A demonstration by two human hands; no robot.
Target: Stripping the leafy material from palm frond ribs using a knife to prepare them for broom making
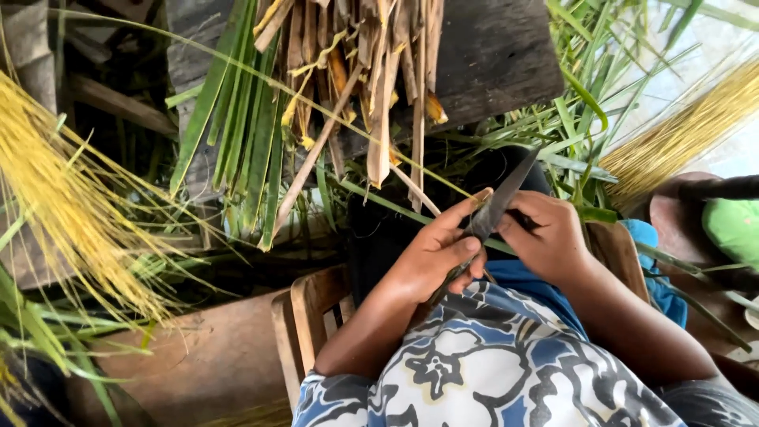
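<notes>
Left hand grip clenched around the knife. Right hand, just right of the knife, grip pinching a green leaf strip against the blade.

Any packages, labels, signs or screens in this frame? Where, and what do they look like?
None in view: no package, label, sign or screen.
What is there: the left hand and the right hand hold a dark narrow knife blade against a thin green leaf strip.
Dried tan and green palm leaves hang above.
Yellow fibre bundle at left.
</notes>
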